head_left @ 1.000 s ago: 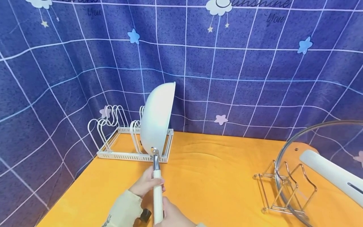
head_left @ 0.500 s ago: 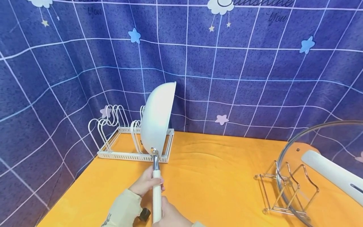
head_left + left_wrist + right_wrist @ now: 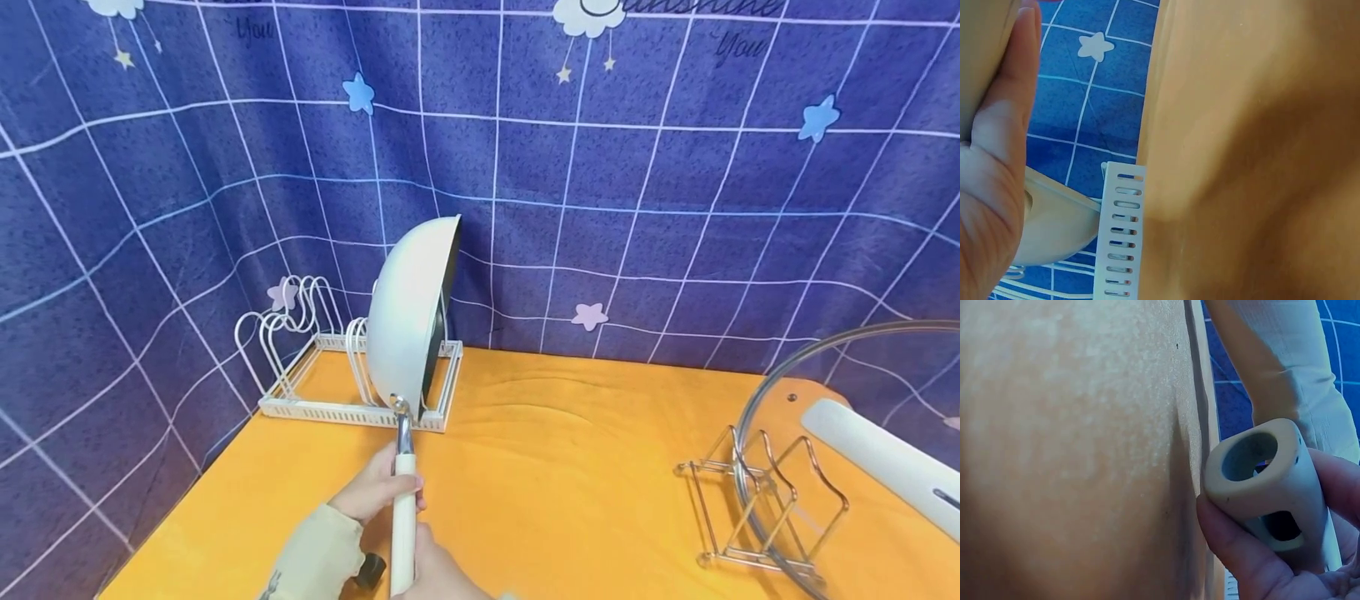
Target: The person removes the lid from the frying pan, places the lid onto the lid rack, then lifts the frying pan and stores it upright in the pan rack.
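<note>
A deep white wok (image 3: 405, 317) with a dark inside stands on its edge in a white wire rack (image 3: 330, 412), its opening turned to the right. Its long white handle (image 3: 403, 525) points back toward me. My left hand (image 3: 378, 490) grips that handle just behind the metal neck. Lower down, my right hand (image 3: 438, 575) holds the handle's end, partly cut off by the head view's lower edge. In the right wrist view the thumb and fingers pinch the handle end around its hanging hole. The left wrist view shows the wok's lower side (image 3: 1063, 231) close against the slotted rack bar (image 3: 1124, 244).
On the right, a small metal wire rack (image 3: 757, 500) holds a large glass lid (image 3: 761, 392) upright. A white bar-shaped handle (image 3: 877, 450) lies behind it. An orange cloth (image 3: 570, 467) covers the table, and a blue checked curtain (image 3: 637, 167) hangs behind and at the left.
The wok has turned a little, so a strip of its dark inside now shows. Its handle end and both hands have shifted slightly left. Both hands keep their hold.
</note>
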